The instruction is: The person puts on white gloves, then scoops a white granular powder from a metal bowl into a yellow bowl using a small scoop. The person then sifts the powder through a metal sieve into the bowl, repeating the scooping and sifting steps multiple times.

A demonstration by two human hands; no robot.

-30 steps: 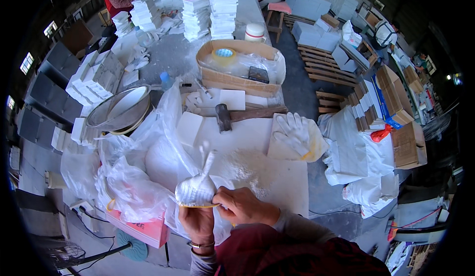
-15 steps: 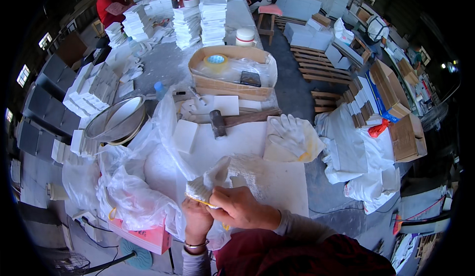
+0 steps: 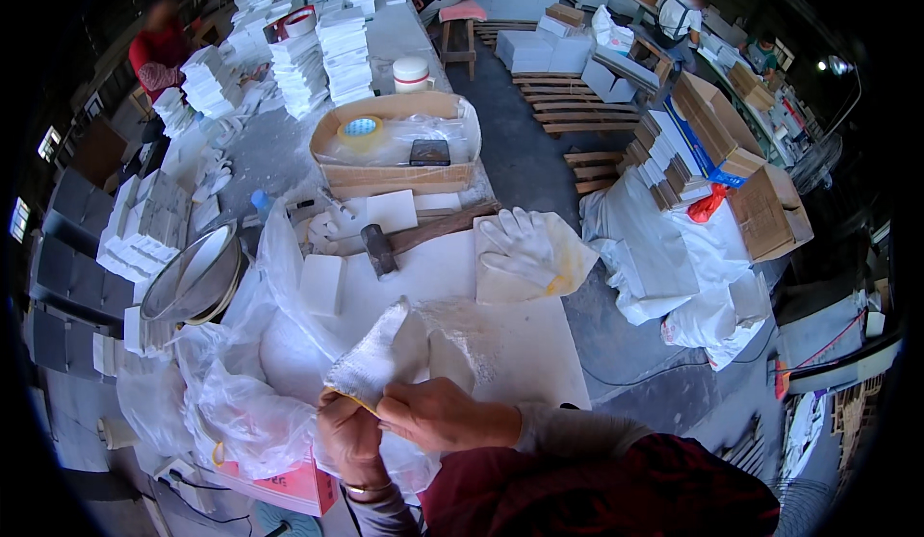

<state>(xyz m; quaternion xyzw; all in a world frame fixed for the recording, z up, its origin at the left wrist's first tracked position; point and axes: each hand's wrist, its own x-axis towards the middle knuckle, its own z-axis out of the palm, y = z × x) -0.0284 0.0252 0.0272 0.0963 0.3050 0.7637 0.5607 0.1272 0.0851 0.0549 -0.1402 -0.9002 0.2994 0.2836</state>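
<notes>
A white knitted work glove (image 3: 382, 351) with a yellow hem is held over the near end of the table. My left hand (image 3: 348, 433) is closed on the hem at its left side. My right hand (image 3: 433, 415) pinches the same hem from the right, close to the left hand. The glove's fingers point away from me and hang partly over white powder (image 3: 464, 342). Ahead of it lies a hammer (image 3: 379, 251) with a wooden handle. A second white glove (image 3: 520, 246) rests flat on a pale, yellow-stained sheet (image 3: 568, 272) to the right.
A cardboard tray (image 3: 395, 183) with tape rolls stands beyond the hammer. Clear plastic bags (image 3: 241, 373) and a round sieve (image 3: 192, 272) crowd the left. Stacked white tiles (image 3: 345, 61) line the far table. White sacks (image 3: 640, 258) stand right. Other people work farther off.
The view has shifted, so the table things appear farther left. The glove is lifted more upright and spread out, showing more of it. Both hands keep hold of its hem.
</notes>
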